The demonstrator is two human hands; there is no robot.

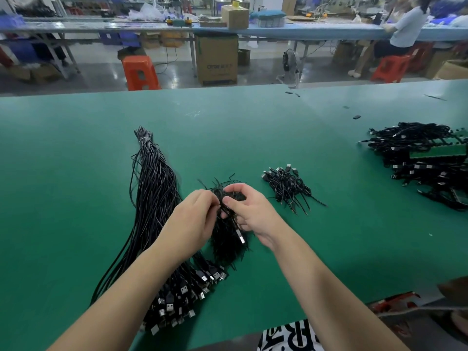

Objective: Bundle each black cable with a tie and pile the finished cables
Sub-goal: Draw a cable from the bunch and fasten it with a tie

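1. I count 3 lots of black cable on the green bench (76, 173): 1 long unbundled bundle of cables (154, 198) running from mid-bench to the near edge, 1 small pile of tied cables (288, 186) at centre, 1 big heap (425, 160) at the right edge.
2. I see 1 loose tuft of black ties (228, 244) under my hands; no containers on the bench.
3. My left hand (192, 219) and right hand (250, 211) meet above mid-bench, fingers pinched narrow on 1 coiled cable (225, 198), its USB plug (241, 238) hanging below.
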